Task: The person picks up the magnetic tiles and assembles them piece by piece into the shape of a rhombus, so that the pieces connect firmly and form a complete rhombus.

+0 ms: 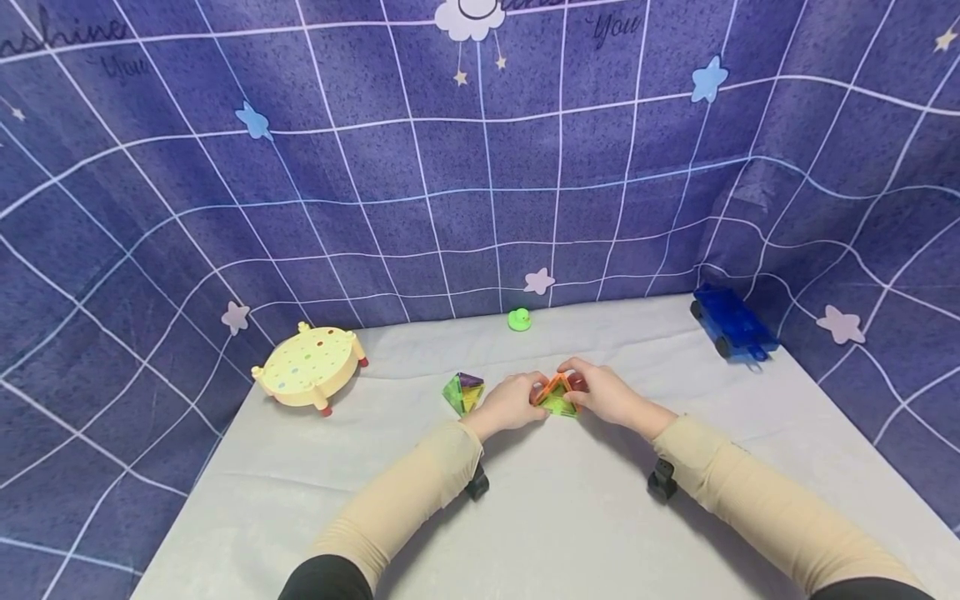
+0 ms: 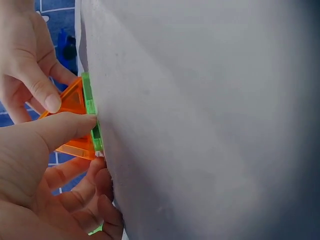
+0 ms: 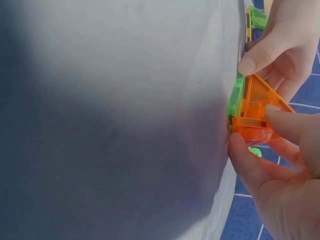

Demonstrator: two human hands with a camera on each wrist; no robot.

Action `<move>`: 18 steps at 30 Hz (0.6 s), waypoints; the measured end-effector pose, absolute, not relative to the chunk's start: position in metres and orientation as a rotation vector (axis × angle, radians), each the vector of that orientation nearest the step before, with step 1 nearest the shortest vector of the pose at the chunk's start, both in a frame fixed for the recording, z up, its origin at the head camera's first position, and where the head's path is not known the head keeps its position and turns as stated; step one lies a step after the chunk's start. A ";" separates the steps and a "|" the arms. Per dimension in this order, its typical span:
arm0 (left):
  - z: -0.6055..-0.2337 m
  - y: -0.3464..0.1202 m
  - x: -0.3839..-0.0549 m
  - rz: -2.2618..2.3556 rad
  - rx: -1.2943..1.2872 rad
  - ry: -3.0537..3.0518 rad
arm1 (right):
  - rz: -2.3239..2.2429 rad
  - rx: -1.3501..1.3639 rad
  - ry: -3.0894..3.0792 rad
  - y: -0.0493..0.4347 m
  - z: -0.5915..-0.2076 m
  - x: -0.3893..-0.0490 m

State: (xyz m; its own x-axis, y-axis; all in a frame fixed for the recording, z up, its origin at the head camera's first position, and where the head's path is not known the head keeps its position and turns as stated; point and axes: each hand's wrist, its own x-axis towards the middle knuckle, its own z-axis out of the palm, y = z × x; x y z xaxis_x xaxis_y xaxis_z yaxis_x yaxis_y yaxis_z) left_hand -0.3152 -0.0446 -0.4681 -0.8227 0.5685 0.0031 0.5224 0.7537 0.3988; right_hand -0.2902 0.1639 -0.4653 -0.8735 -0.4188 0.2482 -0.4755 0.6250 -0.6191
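Observation:
Between the two hands stands a small structure of see-through magnetic tiles (image 1: 558, 405), with a green tile at its base and orange triangular tiles (image 3: 257, 97) leaning together above it. My left hand (image 1: 514, 402) grips its left side, the thumb on the green tile's edge (image 2: 89, 95). My right hand (image 1: 606, 395) holds an orange tile at the right side between thumb and fingers. Just left of the left hand lies a second group of tiles (image 1: 462, 392) in green, purple and yellow.
A green toy duck (image 1: 519, 320) sits at the back of the white-covered table (image 1: 555, 517). A yellow round toy table (image 1: 309, 367) with dots stands at the left. A blue toy cart (image 1: 731, 321) is at the back right, by the blue gridded curtain (image 1: 450, 167).

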 end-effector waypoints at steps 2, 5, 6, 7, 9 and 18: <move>-0.467 -0.046 -0.314 0.624 0.866 2.812 | 1.073 0.767 -2.765 0.164 -0.465 -0.290; -0.463 -0.051 -0.309 0.669 0.822 2.769 | 1.061 0.780 -2.778 0.164 -0.465 -0.291; -0.462 -0.054 -0.306 0.687 0.812 2.754 | 1.059 0.782 -2.785 0.164 -0.465 -0.291; -0.460 -0.058 -0.304 0.694 0.810 2.743 | 1.054 0.785 -2.791 0.164 -0.465 -0.291; -0.459 -0.065 -0.298 0.699 0.820 2.731 | 1.049 0.792 -2.800 0.164 -0.465 -0.292; -0.466 -0.118 -0.271 0.791 0.874 2.714 | 1.160 0.823 -2.821 0.169 -0.468 -0.294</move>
